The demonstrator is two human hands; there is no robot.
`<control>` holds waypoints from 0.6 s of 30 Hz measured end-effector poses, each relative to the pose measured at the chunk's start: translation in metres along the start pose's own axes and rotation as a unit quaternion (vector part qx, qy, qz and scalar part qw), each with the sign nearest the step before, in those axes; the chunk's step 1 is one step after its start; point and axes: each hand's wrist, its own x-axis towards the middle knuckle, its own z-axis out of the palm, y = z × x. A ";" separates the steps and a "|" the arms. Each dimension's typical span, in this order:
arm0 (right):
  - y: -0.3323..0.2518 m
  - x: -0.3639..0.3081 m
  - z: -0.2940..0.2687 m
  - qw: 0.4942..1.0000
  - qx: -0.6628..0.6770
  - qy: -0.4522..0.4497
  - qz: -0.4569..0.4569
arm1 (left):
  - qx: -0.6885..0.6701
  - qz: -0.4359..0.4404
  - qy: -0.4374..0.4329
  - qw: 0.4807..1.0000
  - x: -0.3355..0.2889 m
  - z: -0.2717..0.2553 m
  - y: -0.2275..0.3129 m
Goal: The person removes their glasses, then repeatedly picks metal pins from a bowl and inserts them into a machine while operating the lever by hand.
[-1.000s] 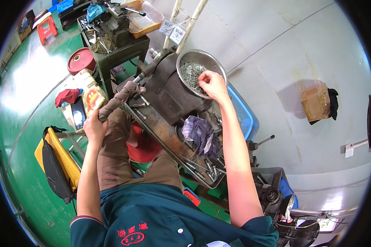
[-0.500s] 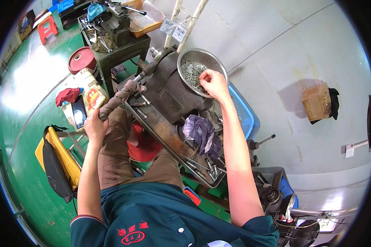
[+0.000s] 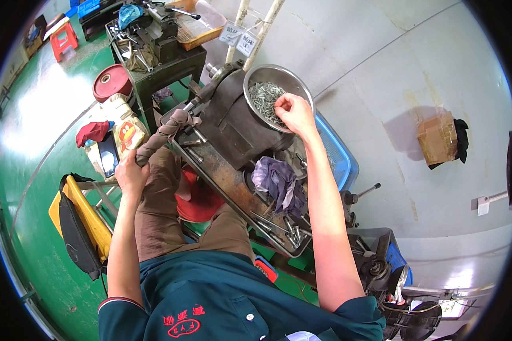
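Note:
My left hand (image 3: 132, 175) is closed round the end of a long lever handle (image 3: 164, 136) wrapped in brown cloth strips. The lever runs up to a dark metal machine (image 3: 227, 128). On top of that machine stands a steel bowl (image 3: 302, 91), tilted toward me and partly filled with small silvery metal pins (image 3: 261, 101). My right hand (image 3: 294, 112) reaches over the bowl's near right side, thumb and fingers pinched together at the pins. Whatever is between those fingertips is hidden or too small to make out.
A crumpled purple rag (image 3: 276, 182) and several metal tools (image 3: 293, 233) lie on the machine's tray. Behind the bowl sits a blue plastic basket (image 3: 341, 156). A yellow stool (image 3: 82, 213) with a black bag is at left; another machine bench (image 3: 170, 65) stands far left.
Both hands keep almost the same places. My right hand's fingers have shifted only slightly over the pins; the lever looks unmoved.

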 end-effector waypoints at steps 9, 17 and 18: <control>0.003 0.001 0.002 1.000 0.003 0.001 -0.005 | -0.002 0.001 0.001 1.000 0.000 0.001 -0.001; 0.002 0.002 0.001 1.000 -0.011 -0.006 -0.012 | 0.001 0.005 0.003 1.000 0.000 0.001 -0.001; 0.001 0.002 0.001 1.000 -0.009 -0.003 -0.014 | 0.002 0.004 0.007 1.000 -0.001 0.001 -0.002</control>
